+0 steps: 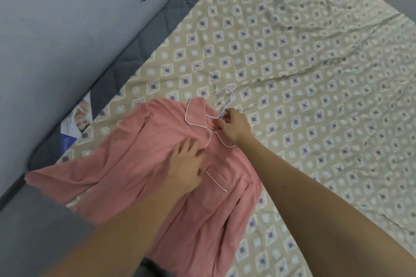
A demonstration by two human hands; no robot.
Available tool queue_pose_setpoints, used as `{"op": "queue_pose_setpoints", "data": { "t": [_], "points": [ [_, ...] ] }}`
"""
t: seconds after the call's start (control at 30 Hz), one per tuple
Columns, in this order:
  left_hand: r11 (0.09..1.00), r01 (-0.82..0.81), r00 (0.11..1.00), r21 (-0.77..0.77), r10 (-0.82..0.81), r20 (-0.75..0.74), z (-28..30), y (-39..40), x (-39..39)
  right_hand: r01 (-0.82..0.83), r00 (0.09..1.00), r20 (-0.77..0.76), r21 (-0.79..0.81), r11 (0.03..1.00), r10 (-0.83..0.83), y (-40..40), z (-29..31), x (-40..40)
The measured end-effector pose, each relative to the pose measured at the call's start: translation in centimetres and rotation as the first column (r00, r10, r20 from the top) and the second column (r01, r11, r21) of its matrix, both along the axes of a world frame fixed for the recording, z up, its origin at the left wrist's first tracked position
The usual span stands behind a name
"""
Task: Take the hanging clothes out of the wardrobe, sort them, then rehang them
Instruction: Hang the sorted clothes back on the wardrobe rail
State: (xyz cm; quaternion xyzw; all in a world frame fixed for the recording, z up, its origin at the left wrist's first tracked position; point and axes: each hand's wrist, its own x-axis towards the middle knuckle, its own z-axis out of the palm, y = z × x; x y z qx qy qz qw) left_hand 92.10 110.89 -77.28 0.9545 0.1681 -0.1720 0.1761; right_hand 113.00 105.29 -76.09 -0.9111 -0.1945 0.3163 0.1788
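Two hands: both are on one garment, so start from your fingertips.
Right fingers: your right hand (pixel 234 126) pinches the neck of the thin pale hanger (pixel 225 101) just at the collar, thumb and forefinger closed on the wire.
Left fingers: your left hand (pixel 186 164) lies flat and spread on the chest of the pink shirt (pixel 139 164), pressing, gripping nothing.
Shirt: it lies face up on the patterned bed sheet (pixel 315 74), collar toward the far side, one sleeve trailing to the mattress edge (pixel 126 60) near the wall.
Hanger: its hook rests on the sheet beyond the collar; the shoulders of the wire are hidden inside the shirt (you cannot see how they sit).
Risk, snag: pull the wire out fast and a hidden end may catch the white-piped collar or the placket and stretch it.
Risk, drag: ease your flat palm and the whole shirt may slide with the hanger, bunching it.
Risk, sleeve: the trailing sleeve is close to the bed's edge and may slip off.
Writing: a printed paper or packet (pixel 76 121) lies at the mattress edge; its print is too blurred to read.
Brands: none visible on the shirt or sheet.
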Motion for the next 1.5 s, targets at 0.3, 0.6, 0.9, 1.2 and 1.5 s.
{"op": "queue_pose_setpoints", "data": {
  "t": [0.3,0.6,0.9,1.2,1.5],
  "points": [
    [0.998,-0.055,0.998,-0.019,0.055,0.025,-0.6,-0.2,0.1,0.242,0.962,-0.176,0.208,0.948,-0.207,2.1,-1.1,0.0],
    [0.986,-0.127,0.987,-0.107,0.137,0.088,9.9,0.3,-2.4,-0.011,1.000,0.009,0.291,0.957,0.009,2.1,14.2,-4.6],
    [0.946,-0.322,0.889,-0.039,0.316,0.332,28.2,-5.1,-14.0,-0.305,0.950,0.106,0.524,0.795,0.295,-1.1,36.2,-15.2],
    [0.739,-0.674,0.597,0.029,0.520,0.611,46.0,-20.4,-30.3,-0.551,0.761,0.241,0.729,0.406,0.602,-10.9,54.9,-32.4],
    [0.351,-0.934,0.278,0.064,0.604,0.747,55.6,-40.6,-43.7,-0.604,0.494,0.289,0.792,0.085,0.820,-24.4,67.2,-49.0]
  ]
}}
